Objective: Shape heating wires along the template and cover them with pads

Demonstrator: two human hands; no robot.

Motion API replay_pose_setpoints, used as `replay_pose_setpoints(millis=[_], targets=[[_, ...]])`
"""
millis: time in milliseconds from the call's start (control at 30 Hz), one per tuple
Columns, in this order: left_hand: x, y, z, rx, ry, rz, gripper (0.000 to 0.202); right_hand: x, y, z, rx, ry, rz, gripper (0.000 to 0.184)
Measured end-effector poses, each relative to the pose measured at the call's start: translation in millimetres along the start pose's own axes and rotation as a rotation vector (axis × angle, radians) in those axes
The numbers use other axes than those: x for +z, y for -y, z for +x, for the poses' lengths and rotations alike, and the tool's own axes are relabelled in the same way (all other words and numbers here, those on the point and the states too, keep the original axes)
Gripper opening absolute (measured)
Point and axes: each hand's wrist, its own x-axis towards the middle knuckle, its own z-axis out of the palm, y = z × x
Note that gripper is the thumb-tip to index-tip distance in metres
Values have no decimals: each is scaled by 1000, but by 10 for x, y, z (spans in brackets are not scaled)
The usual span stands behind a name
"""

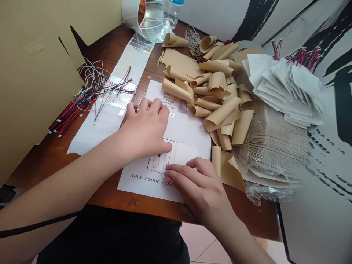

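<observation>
Big black letters on the flat white paper sheet (pixel 187 132) say "DRS-206DC-E", then the right hand (pixel 199 190) hides the rest. Small lines higher up are too tiny to read.

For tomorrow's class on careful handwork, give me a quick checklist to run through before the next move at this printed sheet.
1. Left hand resting on printed sheet: ok.
2. Right hand beside wire loop: ok.
3. Wire loop lying fully inside the printed outline: cannot tell, fingers hide part.
4. White pad lying on the sheet: ok.
5. Curled tan sheets off the printed sheet: not ok, they overlap its edge.
</observation>
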Motion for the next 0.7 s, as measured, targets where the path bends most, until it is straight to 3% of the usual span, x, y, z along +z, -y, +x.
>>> replay_pose_setpoints(millis=[200,433,700], targets=[[-27,36,5,9,37,-21,63,-19,-3,-2,7,23,12,12],[1,-27,-27,17,-41,2,67,5,16,-22,48,34,95,13],[4,-15,-39,19,-29,23,62,-58,-58,-83,48,20,211,32]])
